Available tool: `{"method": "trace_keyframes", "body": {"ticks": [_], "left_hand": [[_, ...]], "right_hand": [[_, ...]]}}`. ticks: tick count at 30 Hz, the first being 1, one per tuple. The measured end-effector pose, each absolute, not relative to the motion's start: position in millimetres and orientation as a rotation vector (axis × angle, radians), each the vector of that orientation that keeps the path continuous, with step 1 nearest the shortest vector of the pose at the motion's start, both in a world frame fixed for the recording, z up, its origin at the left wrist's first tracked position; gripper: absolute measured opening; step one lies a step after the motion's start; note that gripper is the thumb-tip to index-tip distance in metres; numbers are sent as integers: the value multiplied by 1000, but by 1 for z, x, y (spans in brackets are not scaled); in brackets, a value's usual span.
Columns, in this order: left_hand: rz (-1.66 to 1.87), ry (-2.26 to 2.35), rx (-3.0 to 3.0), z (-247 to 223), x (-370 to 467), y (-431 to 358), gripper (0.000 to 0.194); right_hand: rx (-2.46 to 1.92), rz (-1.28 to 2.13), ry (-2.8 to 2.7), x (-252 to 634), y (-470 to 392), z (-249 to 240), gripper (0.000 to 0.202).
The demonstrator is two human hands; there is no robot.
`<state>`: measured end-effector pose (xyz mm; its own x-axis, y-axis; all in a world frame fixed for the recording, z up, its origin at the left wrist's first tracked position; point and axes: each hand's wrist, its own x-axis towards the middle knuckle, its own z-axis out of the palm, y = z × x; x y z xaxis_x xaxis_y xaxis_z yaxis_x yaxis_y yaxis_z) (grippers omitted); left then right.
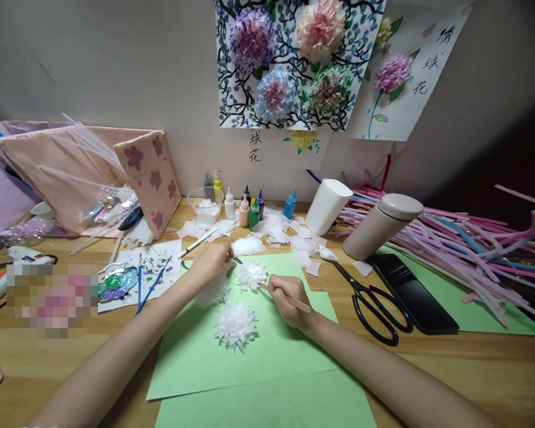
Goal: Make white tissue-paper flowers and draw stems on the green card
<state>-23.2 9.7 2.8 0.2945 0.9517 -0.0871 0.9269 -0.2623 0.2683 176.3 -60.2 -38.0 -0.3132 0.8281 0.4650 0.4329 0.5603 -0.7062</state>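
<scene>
White paper pompoms lie on green paper point(196, 362): one at the front point(236, 324), one farther back point(251, 274), and one at the left point(212, 292), partly under my left wrist. My left hand point(214, 261) is at the sheet's back edge, left of the back pompom, fingers bent; what they hold, if anything, is too small to tell. Closed around a flat wooden stick point(299, 305), my right hand point(289, 298) is just right of the back pompom, with the stick's tip near its edge.
Black-handled scissors point(370, 300), a phone point(412, 291) and a beige bottle point(381, 226) are at the right. Paint bottles point(254, 213) and white paper scraps point(274, 229) line the back. Left are brushes point(154, 288), a palette point(117, 280) and a glue gun point(9, 273).
</scene>
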Motion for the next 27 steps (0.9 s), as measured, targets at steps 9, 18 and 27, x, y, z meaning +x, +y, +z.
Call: {"method": "trace_keyframes", "body": {"ticks": [9, 18, 27], "left_hand": [[115, 1693, 2257, 0, -24, 14, 18], [118, 1687, 2261, 0, -25, 15, 18], [102, 1675, 2253, 2, -25, 15, 20]], "right_hand": [[-1055, 650, -1997, 174, -59, -36, 20], [-1082, 794, -1977, 172, -56, -35, 21], [-1054, 646, -2037, 172, -58, -36, 20]]}}
